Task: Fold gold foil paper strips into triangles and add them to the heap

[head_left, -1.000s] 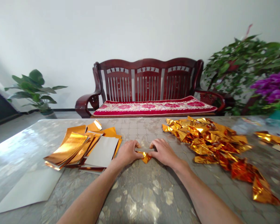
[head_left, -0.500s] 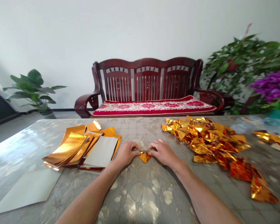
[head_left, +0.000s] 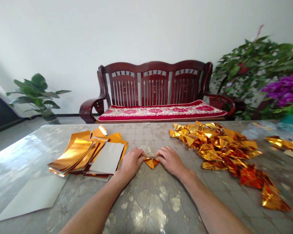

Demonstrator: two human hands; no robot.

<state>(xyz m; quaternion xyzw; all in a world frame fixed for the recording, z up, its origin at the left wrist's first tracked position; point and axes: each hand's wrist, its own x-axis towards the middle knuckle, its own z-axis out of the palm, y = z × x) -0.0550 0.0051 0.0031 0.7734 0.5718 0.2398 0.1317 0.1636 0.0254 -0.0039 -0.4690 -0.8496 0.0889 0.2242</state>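
Foil paper [head_left: 151,163], gold, partly folded: directly between left hand [head_left: 132,159] and right hand [head_left: 170,159], equally near both; pinched at one end by each set of fingertips. Long edge crosswise, hand to hand; triangular tip on near side, toward wearer's forearms.

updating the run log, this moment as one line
left hand: pinching gold piece; right hand: pinching same piece; left side: loose sheets; right side: gold pile

Free lane, mid table [head_left: 141,203], btwn sheets [head_left: 74,152] (L) & foil pile [head_left: 215,143] (R); L hand [head_left: 133,160], R hand [head_left: 170,159] & held foil [head_left: 151,163] block it partway.
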